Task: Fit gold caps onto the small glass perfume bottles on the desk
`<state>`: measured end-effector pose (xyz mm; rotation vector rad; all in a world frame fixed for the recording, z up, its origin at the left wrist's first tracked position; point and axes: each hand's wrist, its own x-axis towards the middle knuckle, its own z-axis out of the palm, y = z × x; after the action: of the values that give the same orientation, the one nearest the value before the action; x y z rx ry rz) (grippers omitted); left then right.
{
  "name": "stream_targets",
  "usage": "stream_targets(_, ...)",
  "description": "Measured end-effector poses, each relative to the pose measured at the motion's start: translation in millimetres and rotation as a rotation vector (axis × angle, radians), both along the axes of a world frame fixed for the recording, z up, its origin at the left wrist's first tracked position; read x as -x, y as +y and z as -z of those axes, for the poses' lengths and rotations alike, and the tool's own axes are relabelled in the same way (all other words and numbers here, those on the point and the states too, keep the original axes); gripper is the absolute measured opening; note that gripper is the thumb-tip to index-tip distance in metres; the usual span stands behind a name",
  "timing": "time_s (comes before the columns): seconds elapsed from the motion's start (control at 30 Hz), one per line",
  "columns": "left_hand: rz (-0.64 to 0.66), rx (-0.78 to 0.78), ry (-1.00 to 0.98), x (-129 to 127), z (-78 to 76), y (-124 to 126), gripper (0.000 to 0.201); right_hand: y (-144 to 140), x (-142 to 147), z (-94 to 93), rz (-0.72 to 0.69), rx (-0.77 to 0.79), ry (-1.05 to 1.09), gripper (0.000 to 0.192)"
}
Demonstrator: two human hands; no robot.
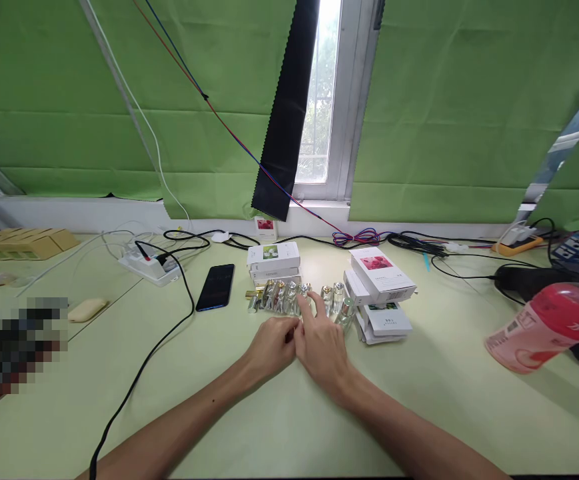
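Note:
Small glass bottles (292, 297) with gold and silver tops stand close together in a row at the table's middle. My right hand (322, 350) lies just in front of them, its index and middle fingers stretched out to the bottles; I cannot tell whether the fingertips touch. Beside it, my left hand (272, 345) is closed with its fingers curled in against my right hand; whatever it may hold is hidden. A stack of small white boxes (282, 253) stands behind the row on the left. More white boxes (384, 273) are piled loosely to the right, next to a tilted clear bottle (345, 315).
A black phone (216, 287) lies left of the bottles. Further left are a white power strip (152, 267) and a black cable (162, 343) crossing the table. A pink-labelled drink bottle (544, 330) lies tilted at the right. Green curtains (219, 153) hang behind.

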<state>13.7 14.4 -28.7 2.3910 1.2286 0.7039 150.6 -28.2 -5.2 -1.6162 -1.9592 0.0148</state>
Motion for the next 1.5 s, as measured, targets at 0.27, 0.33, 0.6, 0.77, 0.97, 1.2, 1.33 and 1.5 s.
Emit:
stream_targets(0.27, 0.009, -0.018, -0.008, 0.2, -2.4, -0.9, 0.021, 5.1, -0.8, 5.6, -0.1, -0.022, 0.256, 0.073)
stream_targets(0.33, 0.005, -0.032, -0.008, 0.1, -2.1, -1.1, 0.023, 7.5, -2.5, 8.0, -0.119, -0.02, 0.282, 0.077)
stream_targets(0.6, -0.01, -0.033, -0.002, 1.2, 1.0, 1.7, 0.024, 14.0, -4.6, 22.2, -0.224, 0.053, 0.337, 0.074)
stream_targets(0.77, -0.011, -0.019, -0.005, 1.1, 0.2, 1.0, 0.022, 11.9, -3.6, 20.7, -0.213, 0.054, 0.339, 0.068)
stream_targets(0.97, -0.062, -0.049, -0.029, 1.1, -2.7, -0.3, 0.017, 5.6, -2.0, 10.8, -0.172, 0.07, 0.302, 0.063)
stream_targets(1.2, -0.197, -0.06, -0.068, 2.2, -8.8, -2.4, 0.013, 3.5, -1.0, 8.2, -0.109, 0.013, 0.244, 0.054)
stream_targets(1.33, -0.244, -0.078, -0.071, 2.7, -12.3, -2.5, 0.018, 3.9, -0.9, 9.9, -0.092, -0.038, 0.237, 0.048)
stream_targets(1.5, -0.278, -0.078, -0.064, 3.1, -17.4, -2.8, 0.016, 2.7, -0.1, 8.5, -0.092, -0.092, 0.251, 0.04)
